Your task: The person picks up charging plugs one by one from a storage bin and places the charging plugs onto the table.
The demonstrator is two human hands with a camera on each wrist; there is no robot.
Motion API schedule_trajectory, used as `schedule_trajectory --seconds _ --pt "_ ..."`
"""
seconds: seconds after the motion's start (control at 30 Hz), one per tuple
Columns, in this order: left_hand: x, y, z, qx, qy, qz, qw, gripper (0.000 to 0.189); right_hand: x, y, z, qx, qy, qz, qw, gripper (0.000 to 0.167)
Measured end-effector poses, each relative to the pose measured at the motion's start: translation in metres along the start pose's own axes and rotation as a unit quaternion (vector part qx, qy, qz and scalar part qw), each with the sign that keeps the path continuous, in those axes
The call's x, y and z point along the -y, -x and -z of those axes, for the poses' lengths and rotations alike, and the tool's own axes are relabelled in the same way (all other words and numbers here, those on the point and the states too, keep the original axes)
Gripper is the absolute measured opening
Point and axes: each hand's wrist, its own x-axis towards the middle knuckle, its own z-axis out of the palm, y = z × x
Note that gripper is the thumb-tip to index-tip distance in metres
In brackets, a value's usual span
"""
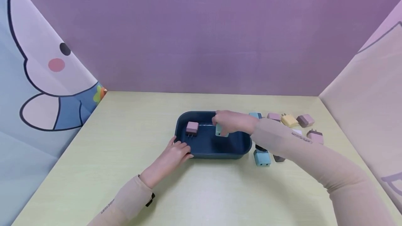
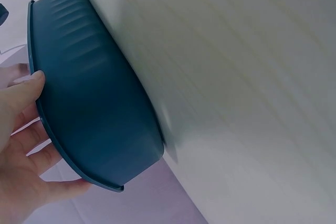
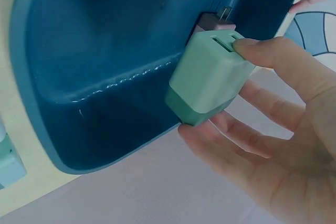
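A dark blue plastic bin (image 1: pixel 216 156) stands on the table, and my left hand (image 1: pixel 174 156) grips its near left corner. In the left wrist view, the thumb (image 2: pixel 37 83) lies on the bin's outer side, with fingers over the rim. Over the bin, my right hand (image 1: pixel 232 121) holds a green plug-in charger (image 3: pixel 210 72) between thumb and fingertips. The thumb touches the charger's end with the slots; its darker green end faces the fingers. Inside the bin at the left lies a pink charger (image 1: pixel 192 127) with metal prongs.
Right of the bin lie several chargers, among them a blue one (image 1: pixel 262 158), a yellow one (image 1: pixel 289 120), a purple one (image 1: pixel 305 120) and a pink one (image 1: pixel 315 136). My right forearm partly covers this group. A purple backdrop (image 1: pixel 201 44) rises behind the table.
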Motion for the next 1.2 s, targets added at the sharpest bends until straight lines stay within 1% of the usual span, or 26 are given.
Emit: schedule_trajectory --seconds 0.17,0.37,0.63,0.87,1.2 --pt "0.000 0.000 -0.001 -0.006 -0.001 -0.004 1.0000 0.015 -0.003 0.010 -0.002 0.001 -0.004 0.001 1.0000 0.037" --pt "0.000 0.000 -0.002 -0.004 0.000 -0.004 1.0000 0.014 -0.008 0.021 -0.003 -0.001 -0.007 0.009 0.9999 0.037" --pt "0.000 0.000 -0.002 -0.005 -0.006 -0.006 1.0000 0.014 -0.018 0.031 -0.003 -0.019 -0.025 0.003 0.9995 0.037" --pt "0.000 0.000 -0.001 -0.002 0.003 -0.002 1.0000 0.014 -0.024 0.041 -0.002 -0.034 -0.024 -0.001 0.9991 0.038" --pt "0.001 0.000 -0.003 -0.002 0.001 -0.002 1.0000 0.015 -0.037 0.054 -0.006 -0.068 -0.028 0.004 0.9973 0.037"
